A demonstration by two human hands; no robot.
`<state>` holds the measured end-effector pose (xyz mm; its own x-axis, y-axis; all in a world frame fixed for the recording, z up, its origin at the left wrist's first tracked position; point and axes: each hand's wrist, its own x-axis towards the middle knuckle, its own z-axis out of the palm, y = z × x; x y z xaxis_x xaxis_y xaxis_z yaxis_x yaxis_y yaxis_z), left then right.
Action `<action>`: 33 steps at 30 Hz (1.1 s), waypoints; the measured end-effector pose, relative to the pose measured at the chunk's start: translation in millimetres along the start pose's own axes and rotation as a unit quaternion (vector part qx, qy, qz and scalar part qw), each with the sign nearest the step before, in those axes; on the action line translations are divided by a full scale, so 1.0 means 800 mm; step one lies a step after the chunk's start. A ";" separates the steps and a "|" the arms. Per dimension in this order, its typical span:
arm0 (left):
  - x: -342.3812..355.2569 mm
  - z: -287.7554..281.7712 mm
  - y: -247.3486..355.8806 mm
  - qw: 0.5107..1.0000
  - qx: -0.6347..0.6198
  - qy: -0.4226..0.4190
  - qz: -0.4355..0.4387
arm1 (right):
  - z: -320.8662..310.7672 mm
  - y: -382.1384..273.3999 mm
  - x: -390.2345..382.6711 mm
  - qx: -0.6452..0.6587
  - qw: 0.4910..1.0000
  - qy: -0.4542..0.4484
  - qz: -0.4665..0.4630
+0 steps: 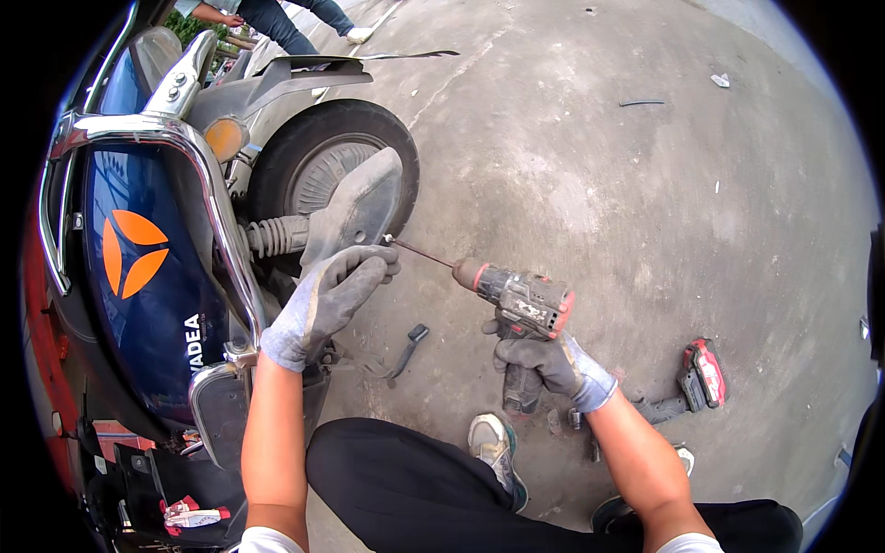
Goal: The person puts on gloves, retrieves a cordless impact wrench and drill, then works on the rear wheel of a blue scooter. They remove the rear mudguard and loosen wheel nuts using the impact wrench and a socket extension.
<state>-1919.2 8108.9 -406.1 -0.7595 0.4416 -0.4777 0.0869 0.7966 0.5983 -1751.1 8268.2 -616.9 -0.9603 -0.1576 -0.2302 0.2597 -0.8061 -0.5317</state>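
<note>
My right hand, in a grey glove, grips the handle of a black and red cordless drill. The drill's long thin bit points left, and its tip meets a small pale fastener at the edge of a dusty grey plastic cover. Just below that tip, the gloved fingers of my left hand are drawn together beside the cover; what they pinch, if anything, is hidden. The cover sits beside the wheel of a dark blue scooter and partly hides it.
A chrome guard bar runs along the scooter. Right of my knees, a second tool with a red and black battery lies on the concrete. A black-handled brush-like item lies below my left hand. Another person's legs show at the top.
</note>
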 end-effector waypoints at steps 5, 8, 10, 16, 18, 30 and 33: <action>0.001 0.052 -0.154 0.969 -0.205 -0.094 -0.099 | -0.128 -0.065 -0.042 -0.105 0.985 0.085 0.106; 0.035 0.066 -0.237 0.798 -0.602 0.004 0.021 | -0.155 -0.085 -0.047 -0.043 0.966 0.172 0.188; 0.077 0.074 -0.261 0.669 -0.731 0.004 0.137 | -0.175 -0.089 -0.052 -0.008 0.951 0.242 0.195; 0.134 0.082 -0.280 0.613 -0.737 -0.034 0.283 | -0.198 -0.117 -0.069 -0.480 0.803 0.262 0.236; 0.133 0.093 -0.266 0.614 -0.749 -0.002 0.251 | -0.192 -0.122 -0.073 -0.663 0.638 0.278 0.274; 0.115 0.073 -0.209 0.523 -0.826 -0.048 0.203 | -0.081 -0.059 -0.218 -0.901 0.376 -0.105 0.190; 0.104 0.058 -0.184 0.500 -0.849 -0.027 0.169 | -0.091 -0.039 -0.231 -0.926 0.332 -0.099 0.150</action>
<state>-1965.5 8047.3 -563.9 -0.8635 0.4801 -0.1546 -0.5038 -0.8053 0.3126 -1574.7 8364.0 -617.4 -0.8030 -0.2536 -0.5394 -0.2117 0.9673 -0.1396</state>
